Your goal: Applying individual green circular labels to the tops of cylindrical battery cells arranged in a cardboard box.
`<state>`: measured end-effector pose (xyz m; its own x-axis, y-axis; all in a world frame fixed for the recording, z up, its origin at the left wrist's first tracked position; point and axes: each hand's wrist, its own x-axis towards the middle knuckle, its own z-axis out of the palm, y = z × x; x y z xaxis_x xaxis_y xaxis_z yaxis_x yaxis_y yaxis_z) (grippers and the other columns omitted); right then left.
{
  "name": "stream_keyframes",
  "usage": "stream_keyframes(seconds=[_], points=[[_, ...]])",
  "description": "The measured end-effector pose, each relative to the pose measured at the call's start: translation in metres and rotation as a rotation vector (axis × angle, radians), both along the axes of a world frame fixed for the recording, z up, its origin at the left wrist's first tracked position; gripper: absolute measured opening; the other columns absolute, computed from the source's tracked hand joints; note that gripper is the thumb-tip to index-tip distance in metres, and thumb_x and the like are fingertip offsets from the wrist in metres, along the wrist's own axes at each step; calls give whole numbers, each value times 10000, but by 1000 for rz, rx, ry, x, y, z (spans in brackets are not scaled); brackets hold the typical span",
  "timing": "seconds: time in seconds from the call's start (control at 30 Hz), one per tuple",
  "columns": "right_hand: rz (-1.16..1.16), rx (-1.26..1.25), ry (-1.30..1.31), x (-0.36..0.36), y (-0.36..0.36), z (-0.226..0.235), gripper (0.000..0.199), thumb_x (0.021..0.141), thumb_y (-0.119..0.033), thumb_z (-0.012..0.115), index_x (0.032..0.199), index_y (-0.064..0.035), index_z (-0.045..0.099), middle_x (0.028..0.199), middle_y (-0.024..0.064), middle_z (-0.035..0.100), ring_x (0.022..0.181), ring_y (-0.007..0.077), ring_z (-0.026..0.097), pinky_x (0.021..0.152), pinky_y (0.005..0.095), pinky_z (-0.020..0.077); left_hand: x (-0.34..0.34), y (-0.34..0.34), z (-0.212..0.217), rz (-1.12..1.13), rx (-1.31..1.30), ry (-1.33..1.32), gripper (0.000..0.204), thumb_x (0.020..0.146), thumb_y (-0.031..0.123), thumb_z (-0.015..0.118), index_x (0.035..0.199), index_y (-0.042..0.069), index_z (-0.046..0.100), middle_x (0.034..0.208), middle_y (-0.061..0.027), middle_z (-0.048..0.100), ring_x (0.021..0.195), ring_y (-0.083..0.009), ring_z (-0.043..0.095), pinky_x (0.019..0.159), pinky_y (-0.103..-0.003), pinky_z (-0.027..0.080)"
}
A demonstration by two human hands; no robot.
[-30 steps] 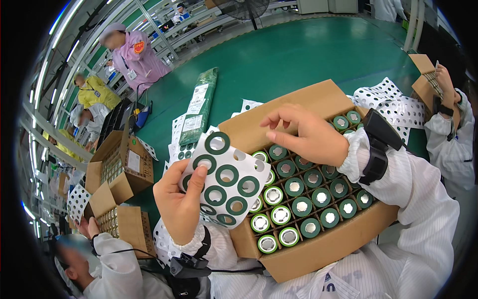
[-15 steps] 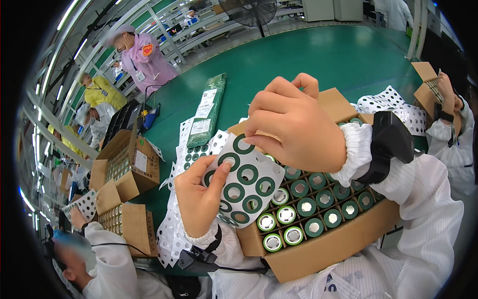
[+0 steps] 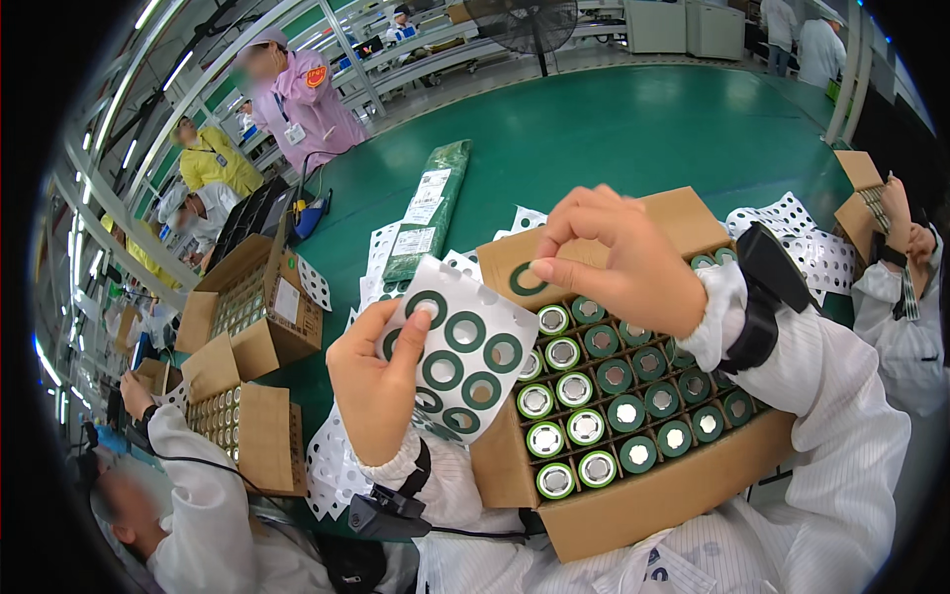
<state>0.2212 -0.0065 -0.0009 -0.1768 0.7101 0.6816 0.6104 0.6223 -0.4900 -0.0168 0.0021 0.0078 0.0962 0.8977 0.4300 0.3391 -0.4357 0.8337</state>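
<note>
Here, the left hand [image 3: 381,381] pinched a glossy white backing sheet [image 3: 465,346] of flat green paper rings. The right hand [image 3: 623,262] nipped one peeled ring [image 3: 522,280] between thumb and forefinger, just above the cardboard box [image 3: 633,495] of round metal-topped cells [image 3: 584,428]; half a second before, that hand was on the sheet.

Green table top [image 3: 633,129], standing fan [image 3: 522,22] behind it, white metal racks [image 3: 327,40], bright ceiling strip lights [image 3: 148,12]

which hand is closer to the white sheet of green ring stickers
Left. The left hand holds the sticker sheet by its left edge, thumb on top. The right hand is up and to the right of it, apart, pinching one green ring.
</note>
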Motion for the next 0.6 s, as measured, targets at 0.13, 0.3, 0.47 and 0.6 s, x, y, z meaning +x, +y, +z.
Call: stream_keyframes(seconds=[0.13,0.3,0.47,0.6], points=[[-6,-440,149,11,17,-36,208,759,-314,677,762,-107,661,988,49,572,976,245,482,940,389,289,-3,0,1,22,-8,-57,202,807,97,669,865,-85,605,704,-37,602,640,-62,502,571,-193,396],[11,-545,152,12,19,-52,263,740,-338,681,712,-77,685,1007,36,571,1006,233,467,933,397,285,-3,0,-1,38,-22,-58,174,807,79,664,861,-77,607,699,-16,592,629,-47,487,562,-174,373],[-44,-516,71,8,15,-47,217,725,-299,681,665,-91,679,984,26,572,1000,222,462,919,406,269,-2,2,-3,40,-16,-31,180,813,87,663,880,-69,606,714,-12,595,638,-48,490,574,-173,380],[-56,-524,40,8,14,-44,189,727,-256,683,665,-79,669,985,34,572,992,228,470,910,385,298,-2,1,-3,39,-21,-30,184,812,82,662,885,-76,602,720,-14,594,646,-48,491,581,-173,384]])
